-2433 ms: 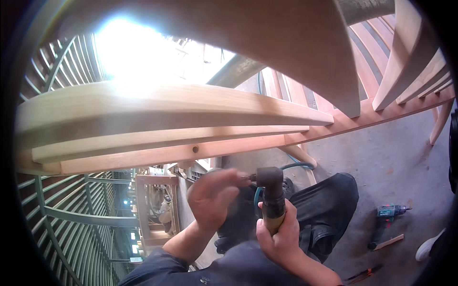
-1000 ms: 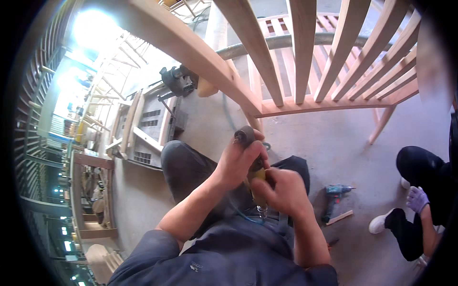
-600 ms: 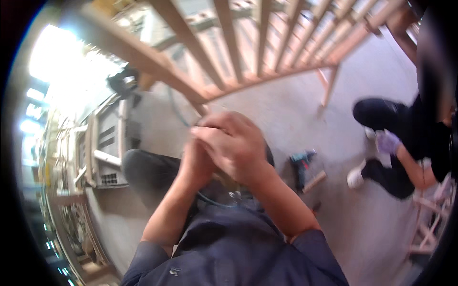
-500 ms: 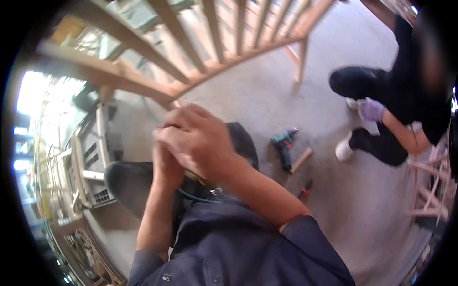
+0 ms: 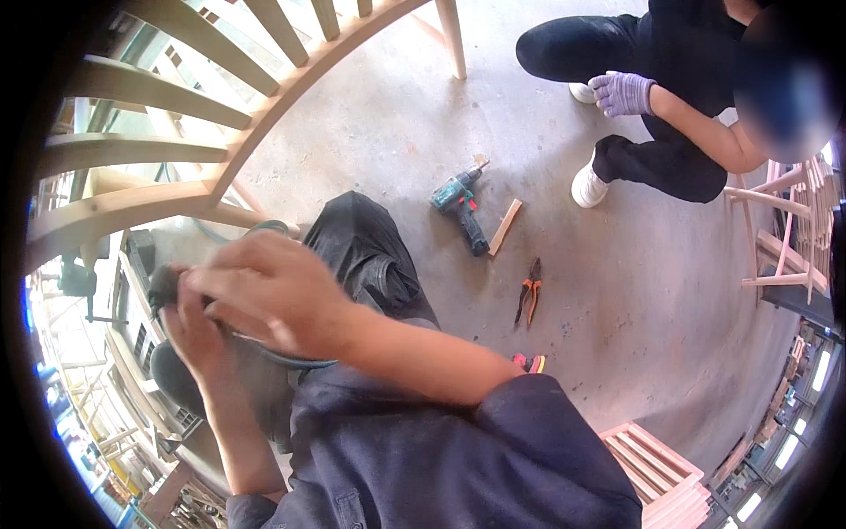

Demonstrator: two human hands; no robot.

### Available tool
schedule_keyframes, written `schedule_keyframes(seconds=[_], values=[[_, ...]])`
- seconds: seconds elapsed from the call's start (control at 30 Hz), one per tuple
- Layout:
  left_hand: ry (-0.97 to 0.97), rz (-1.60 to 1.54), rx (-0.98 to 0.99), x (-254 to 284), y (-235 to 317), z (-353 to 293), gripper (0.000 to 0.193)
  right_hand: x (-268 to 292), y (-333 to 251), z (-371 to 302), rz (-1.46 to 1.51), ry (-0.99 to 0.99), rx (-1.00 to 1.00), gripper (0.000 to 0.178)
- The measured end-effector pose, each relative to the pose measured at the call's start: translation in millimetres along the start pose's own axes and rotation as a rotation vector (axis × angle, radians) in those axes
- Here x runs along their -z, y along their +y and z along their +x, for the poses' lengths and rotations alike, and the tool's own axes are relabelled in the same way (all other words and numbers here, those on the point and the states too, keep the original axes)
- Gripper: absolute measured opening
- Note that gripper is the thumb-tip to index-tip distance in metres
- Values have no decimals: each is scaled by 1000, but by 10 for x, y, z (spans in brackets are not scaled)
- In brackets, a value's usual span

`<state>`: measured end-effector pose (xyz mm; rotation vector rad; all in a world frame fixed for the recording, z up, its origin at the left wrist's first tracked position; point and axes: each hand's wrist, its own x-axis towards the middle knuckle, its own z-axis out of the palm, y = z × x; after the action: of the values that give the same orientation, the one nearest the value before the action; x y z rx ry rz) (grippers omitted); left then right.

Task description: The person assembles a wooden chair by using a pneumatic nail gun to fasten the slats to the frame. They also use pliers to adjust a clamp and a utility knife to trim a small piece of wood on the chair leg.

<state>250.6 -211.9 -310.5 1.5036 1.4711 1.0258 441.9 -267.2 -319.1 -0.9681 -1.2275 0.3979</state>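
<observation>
Both my hands are close together over my lap at the left. My left hand (image 5: 196, 328) is closed, its fingers about a dark rounded object (image 5: 164, 289) whose kind I cannot make out. Right above it, my right hand (image 5: 273, 284) is blurred by motion, fingers bent toward the same spot; whatever it may hold is hidden. A thin blue-green hose (image 5: 295, 362) runs below my wrists across my lap. Beyond my hands stands a pale wooden piece with a curved rail (image 5: 304, 75) and several slats.
On the concrete floor lie a teal cordless drill (image 5: 460, 210), a wood strip (image 5: 506, 227) and orange-handled pliers (image 5: 529, 293). A co-worker crouches at upper right with a purple-gloved hand (image 5: 624, 94). Slatted wooden frames (image 5: 652, 467) are stacked at lower right.
My hands have moved left, and a dark object now shows at my left fingers. The view has shifted, so the wooden piece, drill and co-worker appear further left; the pliers show fully.
</observation>
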Motion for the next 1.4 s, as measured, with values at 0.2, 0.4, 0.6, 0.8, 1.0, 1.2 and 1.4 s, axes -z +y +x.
schedule_keyframes(seconds=[0.2,0.4,0.6,0.8,1.0,1.2,1.4], values=[[157,-616,103,819,-46,62,19,975,742,-1035,-349,-84,-531,11],[461,-791,185,1757,-87,291,20,1645,1077,-1673,-560,-40,-765,18],[569,-750,295,2139,-474,105,20,1078,1525,-1072,-335,-54,-713,13],[451,-873,445,2357,-646,102,25,1019,2687,-1079,-778,-174,-548,37],[452,-983,441,2482,-635,31,27,1106,3597,-1139,-1156,-592,-1027,92],[455,-900,453,2350,-541,124,32,972,3434,-833,-1300,-844,-1149,109],[514,-920,376,2022,-335,94,96,910,3549,-810,-1310,-884,-1216,106]])
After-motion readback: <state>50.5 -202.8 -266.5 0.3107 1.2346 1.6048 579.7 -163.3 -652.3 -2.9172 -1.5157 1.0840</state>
